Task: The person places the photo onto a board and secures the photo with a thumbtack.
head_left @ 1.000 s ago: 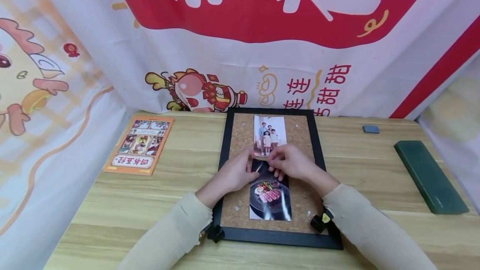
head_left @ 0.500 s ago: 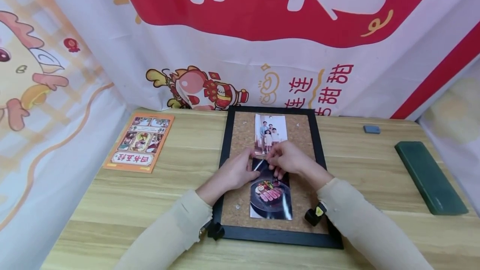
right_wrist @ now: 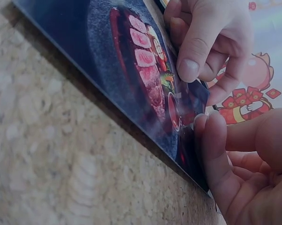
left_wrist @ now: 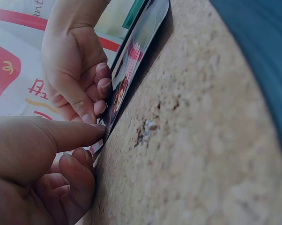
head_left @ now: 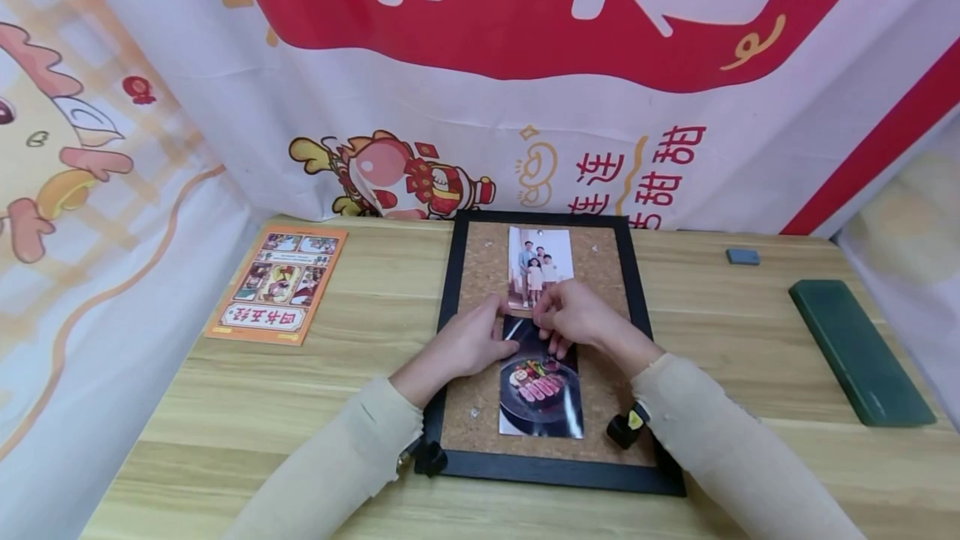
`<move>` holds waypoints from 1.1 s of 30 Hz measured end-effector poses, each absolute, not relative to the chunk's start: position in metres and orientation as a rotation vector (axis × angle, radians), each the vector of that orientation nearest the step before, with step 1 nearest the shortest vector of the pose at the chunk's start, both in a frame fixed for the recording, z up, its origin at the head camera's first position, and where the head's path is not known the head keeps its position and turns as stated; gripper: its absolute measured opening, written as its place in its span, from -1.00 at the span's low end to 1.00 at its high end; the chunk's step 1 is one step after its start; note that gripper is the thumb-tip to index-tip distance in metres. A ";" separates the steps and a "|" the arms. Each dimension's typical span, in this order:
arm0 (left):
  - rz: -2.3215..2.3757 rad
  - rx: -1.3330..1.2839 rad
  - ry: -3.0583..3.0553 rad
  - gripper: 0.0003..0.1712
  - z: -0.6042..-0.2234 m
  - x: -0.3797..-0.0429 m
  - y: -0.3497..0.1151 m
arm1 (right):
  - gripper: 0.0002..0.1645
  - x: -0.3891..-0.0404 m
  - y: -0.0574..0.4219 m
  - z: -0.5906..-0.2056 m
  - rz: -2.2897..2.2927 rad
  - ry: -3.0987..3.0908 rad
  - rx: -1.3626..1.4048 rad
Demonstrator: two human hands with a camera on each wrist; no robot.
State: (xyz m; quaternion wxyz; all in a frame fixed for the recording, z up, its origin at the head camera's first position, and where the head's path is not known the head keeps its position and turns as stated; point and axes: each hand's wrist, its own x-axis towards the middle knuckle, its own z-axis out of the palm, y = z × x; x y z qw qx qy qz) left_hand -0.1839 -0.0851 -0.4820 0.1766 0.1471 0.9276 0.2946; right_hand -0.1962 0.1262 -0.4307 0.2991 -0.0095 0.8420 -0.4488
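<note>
A glossy photo of sliced steak on a dark plate point(head_left: 540, 394) lies on a black-framed corkboard point(head_left: 480, 440). My left hand point(head_left: 476, 340) grips its upper left corner, the thumb laid over the print. At the top edge, my right hand point(head_left: 577, 319) pinches with thumb and forefinger, its other fingers curled against the photo. In the right wrist view, the steak photo point(right_wrist: 131, 70) stands slightly off the cork along one side. Both hands point(left_wrist: 28, 154) nearly meet in the left wrist view. Just above them is a family photo point(head_left: 543, 265) with a pin at its top.
Clear pushpins stick in the cork, one at lower left point(head_left: 474, 413) and one at upper right point(head_left: 595, 248). An orange booklet point(head_left: 277, 286) lies left of the board. To the right are a small blue block point(head_left: 742, 257) and a long green case point(head_left: 862, 352). Printed cloth point(head_left: 450, 107) hangs behind.
My right hand and forearm have shifted slightly left and up at the steak photo's top edge. The left hand stays at its corner, and the photos keep their places.
</note>
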 end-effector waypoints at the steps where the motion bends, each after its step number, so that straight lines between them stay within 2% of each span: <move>1: 0.839 0.422 2.629 -0.45 -0.481 -0.184 -0.085 | -0.88 -0.197 0.126 -0.431 -1.189 2.235 -0.031; 22: 0.843 0.443 2.648 -0.46 -0.484 -0.189 -0.086 | -0.90 -0.203 0.129 -0.430 -1.013 2.347 -0.143; 33: 0.815 0.428 2.627 -0.48 -0.473 -0.183 -0.089 | -0.85 -0.192 0.135 -0.435 -1.022 2.404 -0.140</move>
